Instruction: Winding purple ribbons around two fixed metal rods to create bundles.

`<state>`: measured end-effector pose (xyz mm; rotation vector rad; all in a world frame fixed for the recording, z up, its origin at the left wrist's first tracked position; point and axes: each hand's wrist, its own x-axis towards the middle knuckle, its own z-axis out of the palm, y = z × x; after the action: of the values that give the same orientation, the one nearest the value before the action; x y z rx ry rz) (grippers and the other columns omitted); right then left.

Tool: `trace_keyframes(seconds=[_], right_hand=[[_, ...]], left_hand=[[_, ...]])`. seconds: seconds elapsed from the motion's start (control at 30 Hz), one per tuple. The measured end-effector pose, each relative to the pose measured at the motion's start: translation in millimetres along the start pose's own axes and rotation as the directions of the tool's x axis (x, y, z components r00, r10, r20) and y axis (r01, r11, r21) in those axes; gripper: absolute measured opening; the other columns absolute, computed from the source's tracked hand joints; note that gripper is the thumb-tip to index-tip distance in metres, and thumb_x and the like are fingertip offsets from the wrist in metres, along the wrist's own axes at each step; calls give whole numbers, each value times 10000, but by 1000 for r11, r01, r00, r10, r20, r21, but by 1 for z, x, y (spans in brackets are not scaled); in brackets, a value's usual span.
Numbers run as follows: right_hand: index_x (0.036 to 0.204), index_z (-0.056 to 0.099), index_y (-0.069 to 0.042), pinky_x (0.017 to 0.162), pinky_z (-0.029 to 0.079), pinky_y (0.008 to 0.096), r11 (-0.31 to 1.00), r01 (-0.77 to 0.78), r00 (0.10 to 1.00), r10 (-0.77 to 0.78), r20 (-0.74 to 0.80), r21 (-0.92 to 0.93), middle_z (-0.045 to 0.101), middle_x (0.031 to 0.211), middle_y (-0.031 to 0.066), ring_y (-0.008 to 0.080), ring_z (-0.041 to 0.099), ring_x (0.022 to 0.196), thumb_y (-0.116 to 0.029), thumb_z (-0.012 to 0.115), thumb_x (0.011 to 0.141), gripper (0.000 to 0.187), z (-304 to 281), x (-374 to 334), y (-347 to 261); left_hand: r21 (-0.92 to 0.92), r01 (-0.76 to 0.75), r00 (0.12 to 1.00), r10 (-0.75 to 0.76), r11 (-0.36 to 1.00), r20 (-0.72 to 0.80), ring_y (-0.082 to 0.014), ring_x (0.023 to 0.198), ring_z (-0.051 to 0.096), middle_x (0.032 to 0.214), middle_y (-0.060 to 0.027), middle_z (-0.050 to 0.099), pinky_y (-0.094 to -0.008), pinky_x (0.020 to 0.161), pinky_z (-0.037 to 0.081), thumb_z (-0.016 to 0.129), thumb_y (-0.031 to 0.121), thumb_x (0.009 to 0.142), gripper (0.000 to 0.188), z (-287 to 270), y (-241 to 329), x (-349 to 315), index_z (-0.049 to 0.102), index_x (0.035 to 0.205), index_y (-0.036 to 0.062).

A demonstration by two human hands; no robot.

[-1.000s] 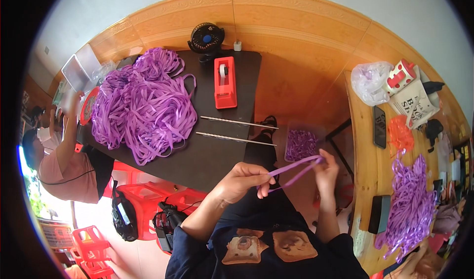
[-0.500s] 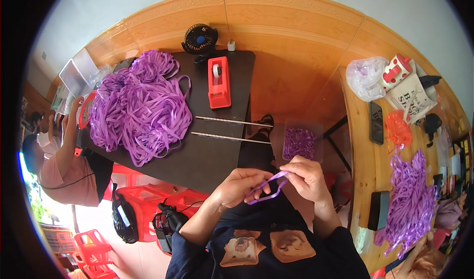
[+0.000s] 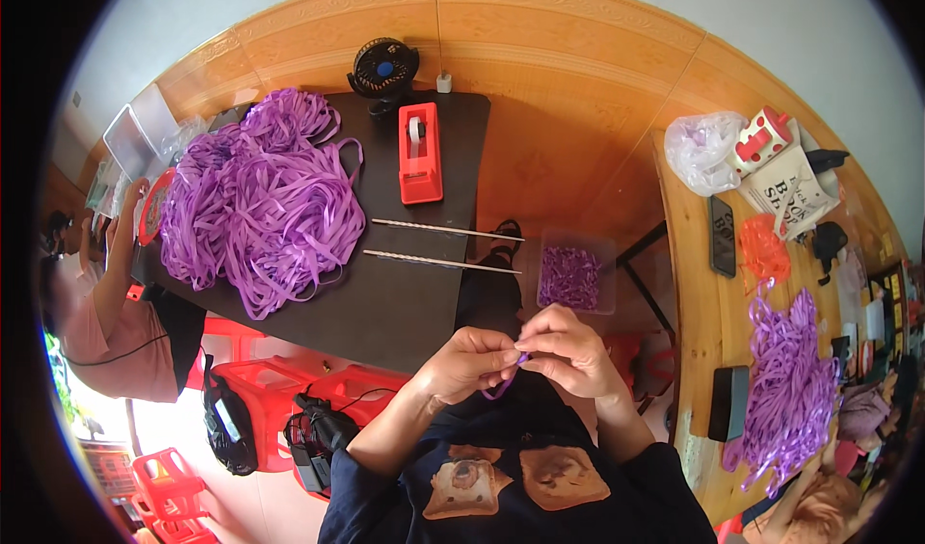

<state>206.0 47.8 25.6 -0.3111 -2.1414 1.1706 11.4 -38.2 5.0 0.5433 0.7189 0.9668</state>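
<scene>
- two bare hands meet above the lap: the left hand (image 3: 472,363) and the right hand (image 3: 570,356), fingertips almost touching.
- the purple ribbon (image 3: 499,391) is between them, a small loop hanging below the left fingers.
- the left hand pinches the ribbon between thumb and fingers.
- the right hand pinches it too, thumb below and fingers above; how the ribbon is folded there is too small to tell.
- ahead and to the left, a big purple heap (image 3: 270,197) of loose ribbon lies on a black table (image 3: 385,327).
- beside the heap are a red tape dispenser (image 3: 420,163) and a small black fan (image 3: 383,67).
- two thin sticks lie side by side, the far stick (image 3: 448,229) and the near stick (image 3: 443,262), their right ends past the table's edge.
- low down, between the tables, a clear bin (image 3: 606,293) holds more purple pieces.
- on the right, a wooden table (image 3: 696,342) bears a second heap (image 3: 785,380) of purple ribbon, a dark box (image 3: 728,404) just beside it, a phone (image 3: 722,236) and an orange bag (image 3: 764,247).
- at far left, a person in a pink top (image 3: 125,337) is near the black table.
</scene>
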Motion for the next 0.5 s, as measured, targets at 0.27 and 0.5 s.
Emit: trace_keyframes(seconds=[0.27,0.5], right_hand=[[846,650,-61,801,412,372,982,97,995,-93,34,-161,610,1082,110,277,553,983,-104,746,724,162,0,13,-2],[844,643,-47,753,403,351,951,157,987,-162,6,-265,621,906,62,241,600,830,-69,722,707,160,3,11,-7]], left_hand=[[30,-31,999,32,999,-32,-18,581,487,719,13,589,-136,472,325,593,150,933,145,-1,1,-6,656,904,22],[124,9,1000,-12,992,18,-34,548,493,702,-3,594,-156,460,336,569,164,949,183,4,11,-7,657,908,8]])
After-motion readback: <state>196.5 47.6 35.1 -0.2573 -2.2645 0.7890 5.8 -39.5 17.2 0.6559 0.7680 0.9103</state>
